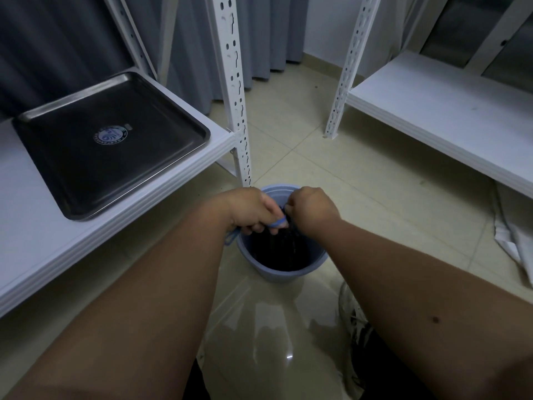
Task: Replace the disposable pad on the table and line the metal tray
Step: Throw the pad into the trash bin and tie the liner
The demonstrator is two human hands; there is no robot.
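Note:
A bare metal tray (111,142) with a round blue sticker in its middle lies on the white shelf-table (34,235) at the left. Both my hands are over a blue bucket (284,269) on the floor. My left hand (249,210) and my right hand (310,210) grip a twisted blue cloth (278,223) between them, fingers curled round it. A loop of the cloth hangs below my left hand at the bucket's rim. Drops fall from the cloth into the dark inside of the bucket. No disposable pad shows on the table.
A white slotted post (235,90) of the left rack stands just behind the bucket. A second white shelf (438,105) is at the right, with crumpled white material (516,241) on the floor under it. Grey curtains hang behind. The tiled floor is glossy.

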